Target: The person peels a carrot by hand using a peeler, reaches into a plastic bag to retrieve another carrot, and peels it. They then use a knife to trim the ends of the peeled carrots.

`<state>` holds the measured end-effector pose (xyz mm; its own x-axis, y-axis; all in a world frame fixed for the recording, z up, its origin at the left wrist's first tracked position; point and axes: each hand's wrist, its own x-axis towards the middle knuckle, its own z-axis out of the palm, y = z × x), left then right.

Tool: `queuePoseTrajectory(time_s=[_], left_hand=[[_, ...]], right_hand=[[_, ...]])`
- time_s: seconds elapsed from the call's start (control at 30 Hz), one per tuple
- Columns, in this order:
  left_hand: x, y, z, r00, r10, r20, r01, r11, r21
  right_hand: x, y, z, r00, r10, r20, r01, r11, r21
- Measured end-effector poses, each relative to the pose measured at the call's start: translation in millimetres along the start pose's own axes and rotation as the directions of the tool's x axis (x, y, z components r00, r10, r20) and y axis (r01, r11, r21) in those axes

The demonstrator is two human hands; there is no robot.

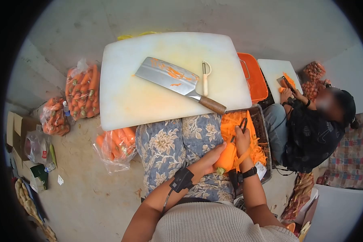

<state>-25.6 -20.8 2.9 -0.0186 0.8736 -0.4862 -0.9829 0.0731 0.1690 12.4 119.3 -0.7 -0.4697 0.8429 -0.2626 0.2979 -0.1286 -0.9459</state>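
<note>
While your left hand (212,159) clamps the carrot (227,156), lower frame, right of centre, stem end down, your right hand (243,142), just right, has fingers clamped on a peeler (245,122).

Right hand (242,142) clenched, left hand (210,159) cupped

The carrot (228,155) hides part of the left hand (209,159); the lower edge crops the knitted top (220,224).

Soft even light, faint shadows, bright cutting board (169,108), fisheye distortion, black corners, blur over co-worker's head (339,104)
</note>
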Motion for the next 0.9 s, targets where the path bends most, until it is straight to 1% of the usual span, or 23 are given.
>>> queuePoseTrajectory(time_s=[0.03, 0.1, 0.13, 0.23, 0.3, 0.33, 0.4, 0.5, 0.57, 0.63, 0.7, 0.73, 0.77, 0.8, 0.83, 0.87, 0.9], left_hand=[[1, 0, -1, 1.000, -0.017, 0.024, 0.018, 1.000, -0.011], [4, -2, -3, 1.000, -0.013, 0.009, 0.013, 1.000, -0.004], [5, -3, -3, 1.000, -0.002, -0.001, 0.002, 1.000, 0.007], [3, -1, -2, 1.000, -0.017, -0.008, 0.017, 1.000, 0.024], [4, -2, -2, 1.000, -0.004, 0.004, 0.004, 1.000, 0.013], [4, -2, -2, 1.000, 0.011, 0.015, -0.011, 1.000, 0.003], [2, -1, -2, 1.000, 0.008, 0.020, -0.008, 1.000, 0.014], [2, -1, -3, 1.000, -0.001, 0.021, 0.001, 1.000, 0.019], [3, -2, -5, 1.000, -0.009, 0.017, 0.009, 1.000, 0.012], [2, -2, -5, 0.999, -0.017, 0.050, 0.015, 0.999, 0.035], [-3, -1, -1, 0.999, -0.020, 0.035, 0.018, 0.998, 0.057], [-5, 1, 1, 1.000, -0.024, 0.019, 0.022, 0.997, 0.078], [-7, 1, -1, 1.000, -0.020, 0.021, 0.018, 0.997, 0.079], [-9, 2, -4, 0.995, -0.030, 0.094, 0.021, 0.995, 0.102], [-9, 3, -6, 0.985, -0.039, 0.168, 0.018, 0.992, 0.125], [-7, 3, -8, 0.985, -0.032, 0.169, 0.011, 0.993, 0.121], [-5, 2, -10, 0.985, -0.020, 0.174, 0.015, 1.000, 0.026]], right_hand=[[4, 3, -2, 1.000, 0.006, -0.002, -0.006, 1.000, -0.001], [10, 8, -5, 0.996, 0.068, 0.056, -0.070, 0.997, 0.041], [11, 8, -5, 0.996, 0.070, 0.055, -0.072, 0.997, 0.041], [12, 7, -4, 0.998, 0.058, 0.030, -0.059, 0.998, 0.030], [17, 10, -7, 0.991, 0.126, 0.045, -0.124, 0.992, -0.035], [20, 15, -8, 0.991, 0.126, 0.047, -0.124, 0.992, -0.037], [28, 25, -7, 0.997, 0.060, -0.049, -0.056, 0.996, 0.071], [31, 30, -9, 0.996, 0.076, -0.040, -0.070, 0.990, 0.124], [32, 31, -12, 0.997, 0.054, -0.054, -0.046, 0.990, 0.131], [32, 28, -15, 0.997, 0.030, -0.067, -0.021, 0.990, 0.136], [31, 24, -22, 0.992, 0.098, -0.083, -0.084, 0.984, 0.160], [35, 31, -27, 0.992, 0.094, -0.081, -0.080, 0.984, 0.160], [40, 43, -34, 0.984, 0.060, -0.171, -0.040, 0.992, 0.118], [38, 44, -37, 0.966, 0.022, -0.258, -0.003, 0.997, 0.072], [36, 43, -44, 0.967, 0.016, -0.253, 0.002, 0.997, 0.071], [33, 42, -54, 0.959, 0.125, -0.252, -0.092, 0.986, 0.139], [27, 40, -61, 0.939, 0.238, -0.247, -0.190, 0.960, 0.203]])
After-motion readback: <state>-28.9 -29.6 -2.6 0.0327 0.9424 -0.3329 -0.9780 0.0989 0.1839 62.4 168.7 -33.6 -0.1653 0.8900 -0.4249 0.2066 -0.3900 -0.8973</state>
